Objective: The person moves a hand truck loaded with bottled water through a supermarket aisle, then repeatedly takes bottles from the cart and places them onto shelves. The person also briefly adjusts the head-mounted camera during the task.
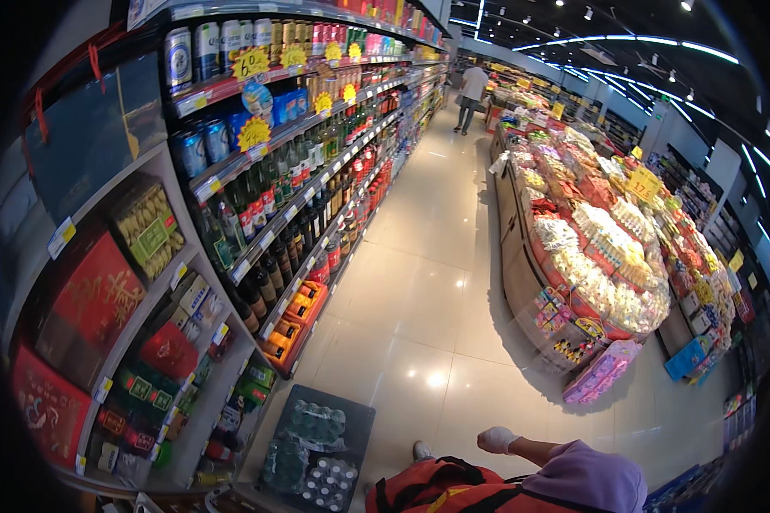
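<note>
The right hand (494, 440) seems to have its fingers curled together; whether they pinch something, I cannot tell. The left hand is out of view. Left of the grip, film-wrapped bottle packs (315, 425) lie on a dark floor tray (361, 427), probably heavy and slippery, best held from underneath. Rightward, pink packages (601, 372), probably light, stand by the wrapped-sweets display (513, 248).
</note>
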A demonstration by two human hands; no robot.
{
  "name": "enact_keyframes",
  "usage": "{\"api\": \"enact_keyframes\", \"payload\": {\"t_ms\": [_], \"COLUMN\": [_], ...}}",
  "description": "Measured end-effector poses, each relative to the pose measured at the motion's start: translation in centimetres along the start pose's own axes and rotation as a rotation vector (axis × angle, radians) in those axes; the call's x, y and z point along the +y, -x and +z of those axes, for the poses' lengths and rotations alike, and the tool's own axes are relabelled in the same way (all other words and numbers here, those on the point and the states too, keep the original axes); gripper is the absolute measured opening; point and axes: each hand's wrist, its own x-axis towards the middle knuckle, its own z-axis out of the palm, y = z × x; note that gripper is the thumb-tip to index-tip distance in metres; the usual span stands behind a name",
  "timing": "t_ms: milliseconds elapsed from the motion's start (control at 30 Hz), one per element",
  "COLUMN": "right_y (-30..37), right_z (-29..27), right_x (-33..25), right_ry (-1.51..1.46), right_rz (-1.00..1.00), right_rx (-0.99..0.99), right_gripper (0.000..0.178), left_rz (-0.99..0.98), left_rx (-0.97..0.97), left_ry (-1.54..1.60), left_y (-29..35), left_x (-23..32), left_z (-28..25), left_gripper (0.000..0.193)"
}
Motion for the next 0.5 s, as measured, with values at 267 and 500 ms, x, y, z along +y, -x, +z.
{"api": "enact_keyframes", "payload": {"t_ms": [267, 500], "right_y": [0.5, 1.8], "right_z": [2.0, 5.7], "right_x": [-0.6, 1.2], "right_ry": [-0.442, -0.541], "right_rz": [0.231, 0.266], "right_rx": [-0.093, -0.09], "right_gripper": [0.028, 0.028], "left_rz": [0.158, 0.36], "left_rx": [-0.145, -0.085], "left_ry": [0.042, 0.358], "left_y": [-0.5, -2.9], "left_x": [3.1, 6.2], "left_z": [-0.5, 2.6], "left_gripper": [0.096, 0.067]}}
